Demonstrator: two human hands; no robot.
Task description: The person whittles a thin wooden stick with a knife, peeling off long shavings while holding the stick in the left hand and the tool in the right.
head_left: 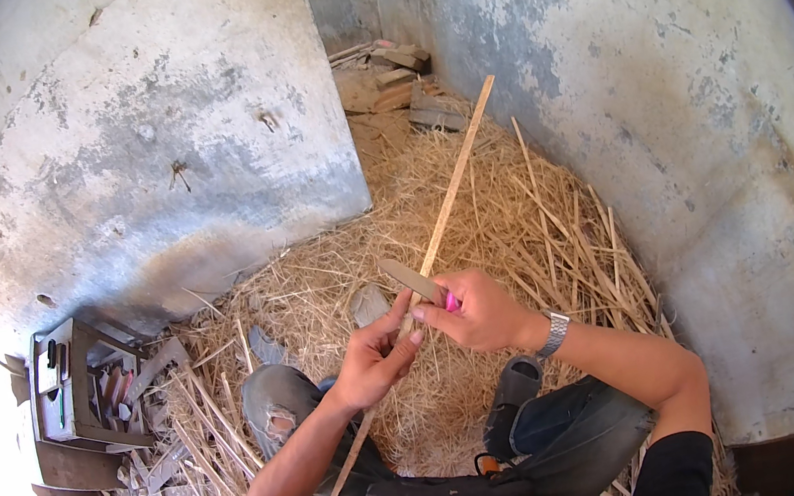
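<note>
A long, thin strip of pale wood or bamboo (pixel 456 178) runs slantwise from my lap up toward the far right. My left hand (pixel 372 360) is closed round its middle, thumb and fingers pinching it. In my right hand (pixel 486 312) is a knife with a broad, flat blade (pixel 411 278) and a bit of pink handle showing between the fingers. The blade lies across the strip, just beyond my left fingertips. Both hands are close together over my lap; most of the knife's handle is hidden in my fist.
Heaped shavings (pixel 435 383) cover the floor around my bent legs. Longer strips (pixel 567 246) lie along the right wall. Bricks or wood blocks (pixel 401 62) are piled in the far corner. An open-fronted box (pixel 85 389) with odds and ends stands at left, beside a worn plaster wall (pixel 148 110).
</note>
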